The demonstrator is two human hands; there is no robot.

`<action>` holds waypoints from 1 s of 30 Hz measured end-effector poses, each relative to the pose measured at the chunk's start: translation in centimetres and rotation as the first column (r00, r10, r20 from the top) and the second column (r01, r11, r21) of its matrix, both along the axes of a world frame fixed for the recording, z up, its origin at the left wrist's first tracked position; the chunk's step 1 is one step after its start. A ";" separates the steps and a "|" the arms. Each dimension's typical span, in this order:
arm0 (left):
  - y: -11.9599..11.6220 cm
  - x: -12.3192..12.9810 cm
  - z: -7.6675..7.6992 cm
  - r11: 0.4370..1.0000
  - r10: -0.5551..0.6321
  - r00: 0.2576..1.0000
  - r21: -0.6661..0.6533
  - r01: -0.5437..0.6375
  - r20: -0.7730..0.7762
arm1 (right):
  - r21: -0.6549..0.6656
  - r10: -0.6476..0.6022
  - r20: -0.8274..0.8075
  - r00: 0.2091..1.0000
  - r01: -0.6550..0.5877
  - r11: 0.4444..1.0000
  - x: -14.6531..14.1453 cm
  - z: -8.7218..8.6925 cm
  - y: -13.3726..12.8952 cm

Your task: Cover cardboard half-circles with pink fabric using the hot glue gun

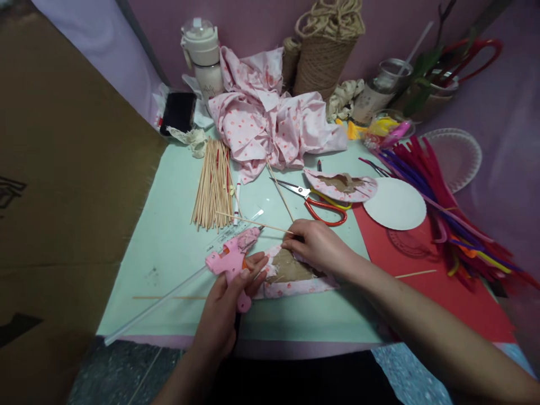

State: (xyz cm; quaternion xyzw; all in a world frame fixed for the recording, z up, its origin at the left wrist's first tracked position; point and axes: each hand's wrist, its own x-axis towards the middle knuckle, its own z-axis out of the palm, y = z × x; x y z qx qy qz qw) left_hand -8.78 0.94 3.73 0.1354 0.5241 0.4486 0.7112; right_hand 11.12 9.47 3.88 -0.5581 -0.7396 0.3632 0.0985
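My left hand [230,298] is wrapped around the grip of a pink hot glue gun [229,256], with a long clear glue stick [160,302] out of its back end. The gun's nozzle points up and right. Between thumb and fingers, my right hand [314,244] pinches a thin wooden stick [253,223] that reaches left past the nozzle. Beneath that hand lies a piece of cardboard [291,267] edged with pink spotted fabric, partly covered by both hands. A similar fabric-edged piece [343,185] rests farther back, beside red-handled scissors [323,211].
Behind are a bundle of wooden sticks [212,188], crumpled pink fabric [270,124], a bottle [205,59] and a large twine roll [327,53]. To the right lie a white disc [395,203], red paper [379,247] and colourful pipe cleaners [455,219]. Cardboard [76,169] borders the left.
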 end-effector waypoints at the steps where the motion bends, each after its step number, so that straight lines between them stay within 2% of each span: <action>1: 0.0 0.0 0.0 1.000 -0.007 1.000 0.006 0.007 0.002 | 0.003 0.000 -0.005 1.000 0.000 1.000 0.1 0.0 -0.1; 7: 0.2 0.1 0.3 1.000 -0.006 1.000 0.018 0.005 0.011 | 0.008 -0.039 -0.085 0.996 0.040 0.999 0.9 0.1 -0.5; 11: 0.1 0.0 0.3 1.000 0.004 1.000 0.012 -0.003 -0.006 | 0.005 -0.198 -0.207 0.958 0.203 0.979 1.8 0.8 -1.0; 14: -0.1 -0.3 0.2 0.999 0.006 0.999 0.035 -0.005 -0.038 | -0.157 -0.366 -0.319 0.874 0.332 0.930 2.7 1.5 -1.9; 16: -0.1 -0.4 0.2 0.999 -0.007 0.999 0.043 0.009 -0.038 | -0.254 -0.430 -0.379 0.819 0.355 0.900 3.4 1.9 -2.7; 19: 0.0 -0.4 0.4 0.998 -0.033 0.998 0.043 0.036 -0.053 | -0.240 -0.418 -0.377 0.826 0.349 0.906 4.3 2.3 -3.6; 22: 0.3 -0.4 0.9 0.996 -0.064 0.987 0.055 0.073 -0.146 | -0.256 -0.386 -0.351 0.853 0.309 0.916 4.7 2.7 -3.2; 28: 0.4 -0.8 1.8 0.959 -0.159 0.946 0.182 0.216 -0.283 | -0.362 -0.345 -0.489 0.801 0.173 0.916 2.4 2.6 0.9; 30: 0.1 -1.1 1.8 0.954 -0.177 0.936 0.180 0.239 -0.304 | -0.388 -0.339 -0.502 0.796 0.143 0.910 1.4 2.2 2.2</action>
